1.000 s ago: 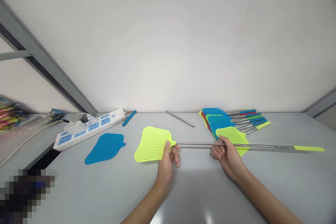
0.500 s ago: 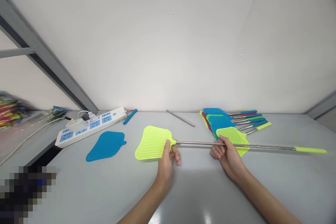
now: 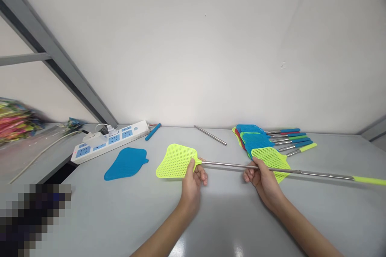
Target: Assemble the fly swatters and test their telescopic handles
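A yellow-green fly swatter (image 3: 177, 162) with a long telescopic metal rod stretches across the view, its handle cut off at the right edge. My left hand (image 3: 193, 182) pinches the neck where the mesh head meets the rod. Farther right, my right hand (image 3: 265, 182) is closed around the middle of the rod. Beyond that hand lies a stack of fly swatters (image 3: 256, 138) in blue, red, green and yellow-green, the rod crossing over the front one. To the left lies a loose blue swatter head (image 3: 126, 163).
Near the wall lie a bare metal rod (image 3: 210, 135) and a blue handle (image 3: 153, 132). A white power strip (image 3: 110, 144) with plugs stands back left on the grey table (image 3: 229, 217). Colourful plastic packages (image 3: 16, 120) are at the far left.
The rod reaches farther right, and the handle end has passed out of view. Both hands keep their grip in nearly the same places. The view has shifted slightly left.
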{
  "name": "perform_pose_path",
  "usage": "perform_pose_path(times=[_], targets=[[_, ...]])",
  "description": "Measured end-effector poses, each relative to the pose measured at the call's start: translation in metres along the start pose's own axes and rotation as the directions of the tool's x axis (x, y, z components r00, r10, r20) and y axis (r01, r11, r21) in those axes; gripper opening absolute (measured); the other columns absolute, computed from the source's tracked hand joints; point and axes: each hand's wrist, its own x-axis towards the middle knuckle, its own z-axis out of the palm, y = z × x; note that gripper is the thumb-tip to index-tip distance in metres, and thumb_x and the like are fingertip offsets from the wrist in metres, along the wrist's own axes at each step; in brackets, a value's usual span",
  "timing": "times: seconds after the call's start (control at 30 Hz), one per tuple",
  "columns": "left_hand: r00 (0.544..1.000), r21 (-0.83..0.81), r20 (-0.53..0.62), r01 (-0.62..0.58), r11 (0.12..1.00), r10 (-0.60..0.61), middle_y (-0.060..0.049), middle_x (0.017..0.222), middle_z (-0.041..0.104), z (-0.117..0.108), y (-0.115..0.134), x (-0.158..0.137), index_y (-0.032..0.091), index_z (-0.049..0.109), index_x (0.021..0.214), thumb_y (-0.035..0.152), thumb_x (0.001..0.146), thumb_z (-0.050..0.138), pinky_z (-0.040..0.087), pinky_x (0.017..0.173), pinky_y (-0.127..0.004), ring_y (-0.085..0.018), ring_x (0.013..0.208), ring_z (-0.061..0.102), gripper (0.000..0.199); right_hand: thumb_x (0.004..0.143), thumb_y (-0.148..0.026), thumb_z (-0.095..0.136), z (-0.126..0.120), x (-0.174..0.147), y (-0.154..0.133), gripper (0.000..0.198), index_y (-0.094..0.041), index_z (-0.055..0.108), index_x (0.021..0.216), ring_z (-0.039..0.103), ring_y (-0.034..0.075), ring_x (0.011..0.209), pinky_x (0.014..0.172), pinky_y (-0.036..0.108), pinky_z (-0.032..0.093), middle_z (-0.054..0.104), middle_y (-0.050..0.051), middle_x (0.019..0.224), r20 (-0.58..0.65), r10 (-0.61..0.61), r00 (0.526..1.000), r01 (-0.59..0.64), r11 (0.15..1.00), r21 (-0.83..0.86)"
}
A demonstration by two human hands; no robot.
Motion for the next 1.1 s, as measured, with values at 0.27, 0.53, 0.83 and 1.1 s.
perform_pose_path(times=[0.27,0.53,0.83,1.1], targets=[[1.0,-0.002,0.009,0.0,1.0,0.0,0.006,0.041,0.037,0.0,0.001,0.0,0.015,0.054,0.079,0.048,0.074,0.038,0.03,0.045,-0.021,-0.007,0.037,0.035,0.037,0.071,-0.039,0.049,-0.001,0.002,0.0,0.034,-0.018,0.039,0.046,0.041,0.011,0.041,0.044,0.026,0.034,0.036,-0.003,0.043,-0.006,0.019,1.0,-0.02,1.0,-0.006],[0.999,-0.011,0.012,-0.04,0.999,0.04,0.006,0.042,0.037,0.001,0.0,0.001,0.016,0.054,0.077,0.041,0.074,0.041,0.031,0.046,-0.021,-0.007,0.038,0.034,0.029,0.064,-0.028,0.061,-0.005,0.005,-0.001,0.033,-0.019,0.034,0.049,0.032,0.007,0.039,0.04,0.022,0.029,0.026,-0.007,0.044,-0.03,0.033,0.999,-0.032,0.999,0.018],[0.999,0.006,0.01,-0.042,0.999,0.042,0.006,0.043,0.035,0.003,0.0,0.0,0.015,0.054,0.077,0.038,0.074,0.043,0.03,0.046,-0.021,-0.007,0.039,0.033,0.025,0.064,-0.028,0.061,-0.01,0.005,-0.008,0.031,-0.02,0.033,0.054,0.026,0.006,0.039,0.038,0.021,0.026,0.02,-0.008,0.045,-0.043,0.031,0.999,-0.031,1.0,0.0],[1.0,-0.003,-0.021,-0.012,1.0,0.012,0.006,0.042,0.035,0.003,-0.003,0.0,0.016,0.051,0.073,0.037,0.076,0.042,0.03,0.046,-0.021,-0.007,0.039,0.032,0.023,0.066,-0.035,0.057,-0.014,0.009,-0.016,0.031,-0.018,0.036,0.052,0.032,0.007,0.04,0.039,0.021,0.029,0.03,-0.006,0.045,-0.034,-0.013,0.999,0.01,0.998,-0.065]])
